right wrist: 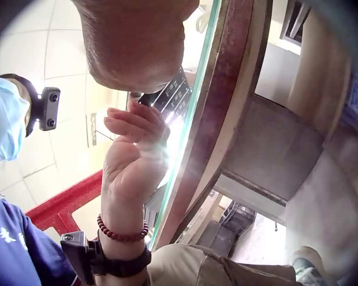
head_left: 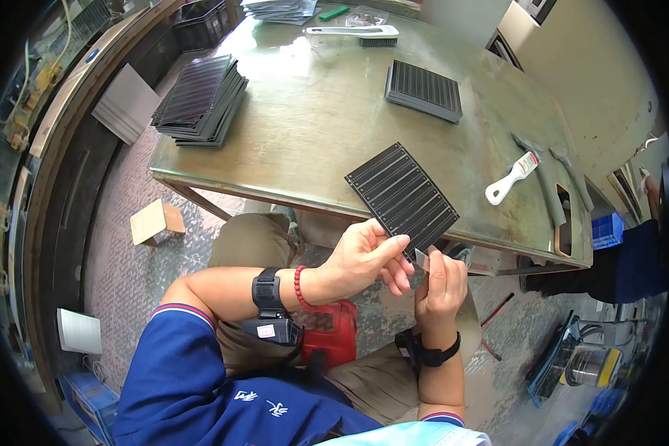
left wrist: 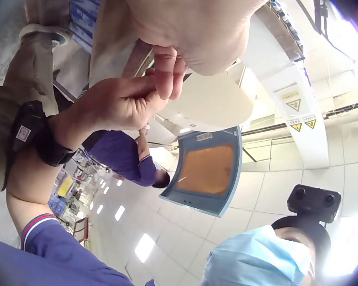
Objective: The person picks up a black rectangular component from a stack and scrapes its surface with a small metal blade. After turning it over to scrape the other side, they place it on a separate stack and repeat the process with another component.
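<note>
A black circuit board panel [head_left: 403, 195] with rows of small holes is tilted over the table's front edge. My left hand [head_left: 364, 256] grips its lower corner, thumb on top and fingers beneath. Close beside it, my right hand [head_left: 442, 286] pinches a small flat shiny piece [head_left: 421, 259], like a blade, right at the panel's lower edge. In the right wrist view, part of the panel [right wrist: 178, 92] shows beyond the left fingers, and the right hand [right wrist: 134, 42] hides the piece. The left wrist view shows both hands close together, the panel hidden.
On the table [head_left: 297, 141] stand a tall stack of black panels [head_left: 201, 93] at left and a smaller stack [head_left: 424, 89] at back right. A white-handled brush [head_left: 357, 32] lies at the back, another white-handled tool [head_left: 511, 180] at right beside metal tools [head_left: 548, 186].
</note>
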